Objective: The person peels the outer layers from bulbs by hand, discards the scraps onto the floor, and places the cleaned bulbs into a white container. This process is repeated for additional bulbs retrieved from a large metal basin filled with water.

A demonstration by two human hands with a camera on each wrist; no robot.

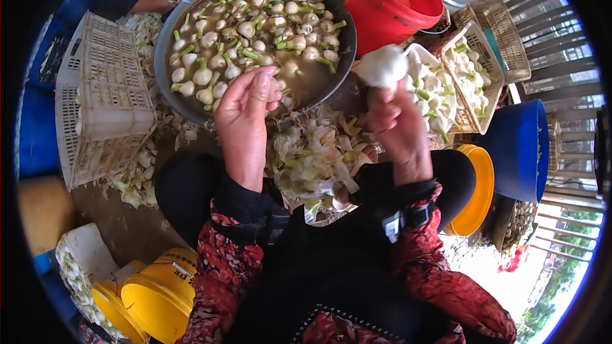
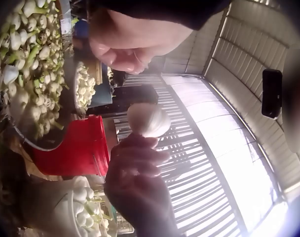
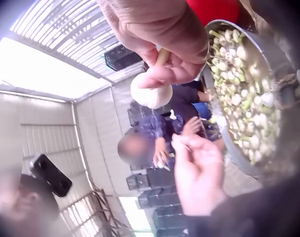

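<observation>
My right hand (image 1: 401,124) holds up a white garlic bulb (image 1: 384,67), blurred in the head view. In the right wrist view the fingers pinch the short stem, and the bulb (image 3: 151,92) hangs clean and white below them. My left hand (image 1: 245,124) is raised apart from it, before the near rim of the wide tub (image 1: 167,57); its fingers are curled with the thumb laid along them, and nothing shows in its grip. Garlic bulbs with green stems (image 1: 245,28) float in the tub's brown water. White bulbs fill a pail (image 1: 414,51) beyond my right hand.
Peeled skins (image 1: 312,153) are heaped between my knees. A red bucket (image 1: 376,13), a basket of garlic (image 1: 494,92), a blue bucket (image 1: 519,150) and a yellow bucket (image 1: 478,185) line the right. White crates (image 1: 105,102) stand left. Another person (image 3: 162,123) sits across the tub.
</observation>
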